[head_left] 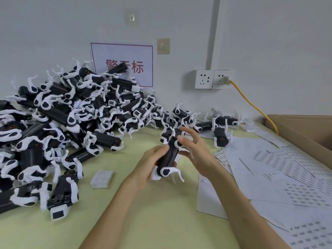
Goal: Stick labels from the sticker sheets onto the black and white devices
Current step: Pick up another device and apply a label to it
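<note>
The device (169, 157) is held above the middle of the tabletop (143, 212), clear of the surface. Its long axis runs from a white end nearest the person up toward the far edge, leaning slightly right.

The left hand (152, 162) grasps the black body from the left, fingers curled round the lower half. The right hand (194, 151) is at the upper half from the right. Its fingers are spread and straight, and its thumb rests on the white ring there. It grips nothing that can be seen. Whether a label sits on a fingertip cannot be told.

The sticker sheets (296, 177) lie along the right edge, so the right hand is the nearer one to them. They carry rows of small dark marks, too small to read.

The pile (62, 123) of matching devices fills the left and far-left of the tabletop. A small clear case (102, 178) lies between the pile and the hands.

A carton (305, 128) stands at the far right corner. A yellow cable (251, 103) runs down to it from the wall sockets (212, 79).

The wall sign (122, 56) shows red characters "警" and "标". A device partly covers the one between them.
</note>
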